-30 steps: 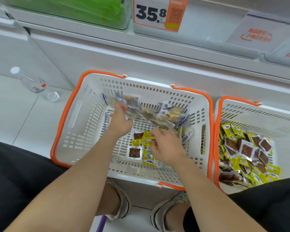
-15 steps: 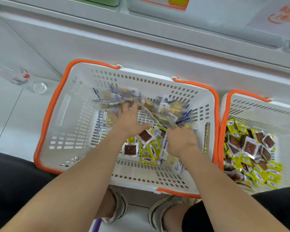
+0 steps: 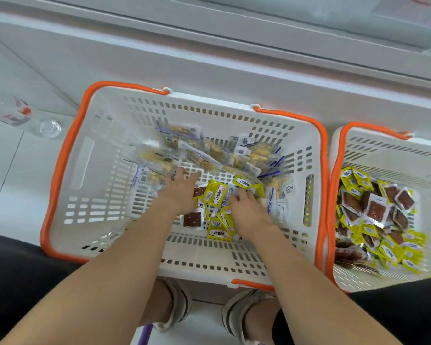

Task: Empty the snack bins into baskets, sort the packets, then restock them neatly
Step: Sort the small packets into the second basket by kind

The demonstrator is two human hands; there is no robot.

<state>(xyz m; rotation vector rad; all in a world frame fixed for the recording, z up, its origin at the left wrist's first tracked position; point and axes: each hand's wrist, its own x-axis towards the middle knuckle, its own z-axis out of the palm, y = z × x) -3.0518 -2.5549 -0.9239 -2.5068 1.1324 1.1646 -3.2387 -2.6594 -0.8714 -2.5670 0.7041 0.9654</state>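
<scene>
A white basket with an orange rim point(image 3: 69, 150) stands on the floor in front of me. Clear, blue-edged snack packets point(image 3: 217, 153) lie heaped along its back. Yellow packets point(image 3: 217, 192) and a brown packet point(image 3: 192, 219) lie in its middle. My left hand point(image 3: 178, 190) rests flat on the basket floor, its fingertips touching the clear packets. My right hand point(image 3: 249, 210) is curled over the yellow packets and grips some. A second basket point(image 3: 383, 150) to the right holds a heap of yellow and brown packets point(image 3: 376, 212).
A clear water bottle point(image 3: 18, 113) lies on the floor tiles at the left. The white base of the shelf unit point(image 3: 234, 58) runs right behind both baskets. My sandalled feet point(image 3: 177, 307) are tucked against the near basket wall.
Both hands held a bunch of clear packets up; those now lie at the back of the basket. The hands have dropped to the yellow packets. The camera has tilted down.
</scene>
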